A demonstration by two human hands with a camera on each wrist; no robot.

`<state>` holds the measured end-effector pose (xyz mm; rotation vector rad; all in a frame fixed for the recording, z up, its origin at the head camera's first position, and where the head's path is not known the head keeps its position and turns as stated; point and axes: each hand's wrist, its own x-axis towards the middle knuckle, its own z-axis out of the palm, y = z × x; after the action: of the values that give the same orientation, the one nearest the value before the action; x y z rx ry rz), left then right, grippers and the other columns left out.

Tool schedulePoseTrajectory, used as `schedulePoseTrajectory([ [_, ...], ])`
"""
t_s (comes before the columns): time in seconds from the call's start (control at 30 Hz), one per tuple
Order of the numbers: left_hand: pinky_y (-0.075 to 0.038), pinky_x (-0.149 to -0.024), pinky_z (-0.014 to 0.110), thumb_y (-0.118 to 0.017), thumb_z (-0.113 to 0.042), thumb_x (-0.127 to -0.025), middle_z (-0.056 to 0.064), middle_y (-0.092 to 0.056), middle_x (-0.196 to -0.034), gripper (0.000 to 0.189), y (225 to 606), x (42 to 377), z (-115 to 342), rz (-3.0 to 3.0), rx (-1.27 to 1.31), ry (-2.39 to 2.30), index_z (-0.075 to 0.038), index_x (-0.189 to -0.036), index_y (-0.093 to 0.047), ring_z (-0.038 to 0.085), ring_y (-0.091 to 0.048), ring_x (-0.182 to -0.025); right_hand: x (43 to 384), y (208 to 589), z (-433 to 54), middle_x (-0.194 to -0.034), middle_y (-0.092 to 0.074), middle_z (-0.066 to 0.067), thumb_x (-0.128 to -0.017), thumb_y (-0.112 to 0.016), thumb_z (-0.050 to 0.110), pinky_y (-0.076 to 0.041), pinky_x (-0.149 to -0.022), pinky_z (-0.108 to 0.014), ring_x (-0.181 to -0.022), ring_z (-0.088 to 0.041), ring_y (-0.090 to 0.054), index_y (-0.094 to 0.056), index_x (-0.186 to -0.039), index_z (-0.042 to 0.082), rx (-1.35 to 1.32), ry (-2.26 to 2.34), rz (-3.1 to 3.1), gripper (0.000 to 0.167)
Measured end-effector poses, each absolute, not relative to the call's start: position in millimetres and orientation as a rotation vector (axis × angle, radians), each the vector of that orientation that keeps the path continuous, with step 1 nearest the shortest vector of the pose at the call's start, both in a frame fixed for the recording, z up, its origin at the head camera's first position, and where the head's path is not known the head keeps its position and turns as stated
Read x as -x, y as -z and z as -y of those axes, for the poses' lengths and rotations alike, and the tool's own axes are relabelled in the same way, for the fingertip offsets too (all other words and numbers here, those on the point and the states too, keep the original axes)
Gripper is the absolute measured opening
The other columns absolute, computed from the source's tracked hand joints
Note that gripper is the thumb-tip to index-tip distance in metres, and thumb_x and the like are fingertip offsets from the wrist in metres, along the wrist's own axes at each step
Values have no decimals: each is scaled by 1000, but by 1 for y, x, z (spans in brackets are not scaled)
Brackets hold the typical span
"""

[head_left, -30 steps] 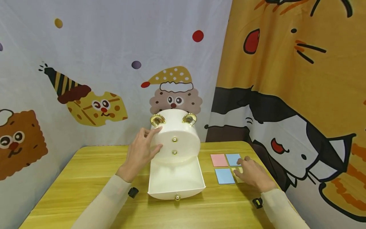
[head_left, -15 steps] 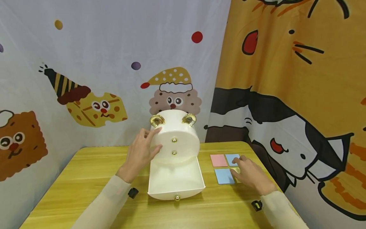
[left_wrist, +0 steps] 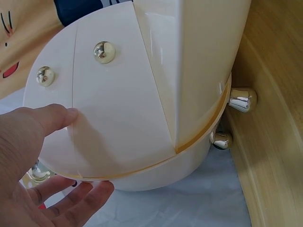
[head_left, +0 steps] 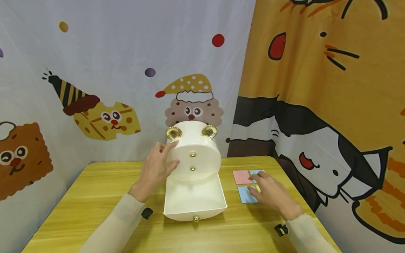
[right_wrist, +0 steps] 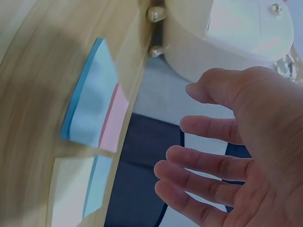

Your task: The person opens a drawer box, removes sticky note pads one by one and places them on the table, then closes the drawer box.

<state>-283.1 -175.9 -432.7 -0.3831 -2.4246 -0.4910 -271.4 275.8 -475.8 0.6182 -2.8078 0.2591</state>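
Sticky notes [head_left: 246, 185] on wooden table [head_left: 95, 196] (cartoon backdrop)

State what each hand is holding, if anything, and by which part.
The left hand steadies the round cream plastic drawer box by its front left edge, fingers straight. The right hand holds nothing, hovering over the square paper notes.
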Motion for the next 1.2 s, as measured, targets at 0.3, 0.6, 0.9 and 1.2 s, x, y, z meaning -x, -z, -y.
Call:
schedulePoseTrajectory([
  [0.3, -54, -61, 36, -97, -33, -99, 18, -63, -127, 78, 433, 283, 177, 2435, 380, 497, -30, -168, -60, 29, -63, -92, 258, 464, -254, -129, -79, -13, -101, -92, 27, -64, -70, -39, -86, -18, -74, -82, -130, 15, -689, -259, 2710, 32],
  [0.6, -55, -63, 37, -98, -32, -99, 19, -63, -127, 78, 433, 283, 177, 2428, 390, 509, -28, -168, -60, 30, -62, -91, 248, 457, -241, -121, -78, -4, -98, -95, 24, -55, -64, -26, -77, -7, -60, -83, -127, 18, -744, -272, 2646, 32],
  [0.9, -56, -63, 40, -96, -33, -100, 19, -62, -127, 77, 432, 282, 177, 2438, 384, 510, -29, -168, -59, 31, -62, -91, 240, 457, -229, -120, -78, -2, -95, -97, 19, -54, -64, -21, -79, -7, -65, -83, -121, 15, -897, -292, 2476, 30],
  [1.2, -56, -64, 39, -96, -33, -101, 20, -62, -126, 78, 432, 282, 177, 2435, 396, 517, -28, -169, -58, 30, -62, -91, 231, 453, -216, -108, -73, 0, -90, -98, 14, -40, -56, -12, -69, 2, -46, -83, -121, 15, -1018, -309, 2303, 34],
])
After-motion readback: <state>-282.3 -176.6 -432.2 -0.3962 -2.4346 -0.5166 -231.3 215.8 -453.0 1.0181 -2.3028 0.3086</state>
